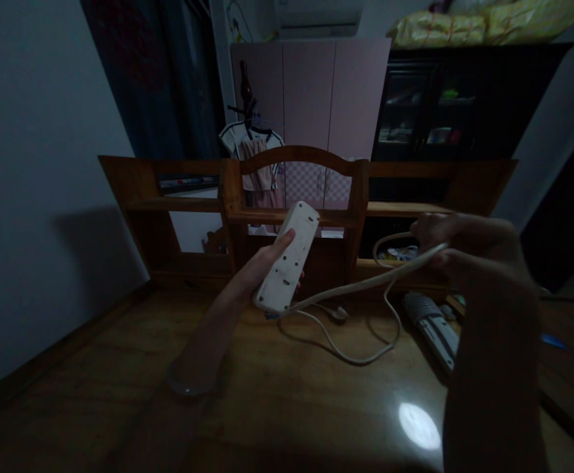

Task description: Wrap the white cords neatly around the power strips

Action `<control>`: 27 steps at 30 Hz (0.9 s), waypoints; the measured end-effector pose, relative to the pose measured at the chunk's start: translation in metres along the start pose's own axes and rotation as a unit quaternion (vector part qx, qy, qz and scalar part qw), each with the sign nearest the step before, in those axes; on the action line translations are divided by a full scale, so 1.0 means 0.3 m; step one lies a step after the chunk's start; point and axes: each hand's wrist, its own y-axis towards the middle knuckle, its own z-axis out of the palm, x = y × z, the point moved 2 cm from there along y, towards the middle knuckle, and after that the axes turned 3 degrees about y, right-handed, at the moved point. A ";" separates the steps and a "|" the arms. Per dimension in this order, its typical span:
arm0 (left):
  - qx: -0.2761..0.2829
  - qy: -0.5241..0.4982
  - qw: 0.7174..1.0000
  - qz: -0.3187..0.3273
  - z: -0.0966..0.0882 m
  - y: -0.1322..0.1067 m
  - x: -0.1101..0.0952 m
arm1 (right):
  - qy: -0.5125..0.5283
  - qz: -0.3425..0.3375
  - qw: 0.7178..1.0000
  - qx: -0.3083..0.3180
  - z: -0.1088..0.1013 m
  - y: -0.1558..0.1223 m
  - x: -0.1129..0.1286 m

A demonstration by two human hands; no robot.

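My left hand [267, 263] is closed around a white power strip [294, 256], thumb lying across its back, where screw heads and hanging slots show. The strip is tilted above the wooden desk. From its lower end runs a white cable [356, 286], pulled out to the right. My right hand [464, 243] pinches that cable between thumb and fingers. A slack loop of the cable hangs down onto the desk, and the plug [339, 314] lies there behind the strip.
A second power strip [435, 335] with its cord wound round one end lies at the right of the desk [267, 394]. Along the back stands a wooden shelf [297, 154]. A wall [45, 197] borders the left side. Light glares on the desktop at the lower right.
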 end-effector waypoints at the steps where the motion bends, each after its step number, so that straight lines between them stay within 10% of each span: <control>1: 0.030 -0.001 1.000 0.000 0.015 -0.013 -0.006 | -0.002 0.013 1.000 0.003 -0.006 0.003 -0.015; 14: 0.342 -0.032 0.937 -0.060 0.087 -0.107 -0.014 | 0.020 0.092 0.995 0.044 0.009 0.024 -0.131; 27: 0.434 -0.006 0.899 -0.056 0.109 -0.134 -0.025 | -0.003 0.065 0.997 0.050 0.068 0.045 -0.148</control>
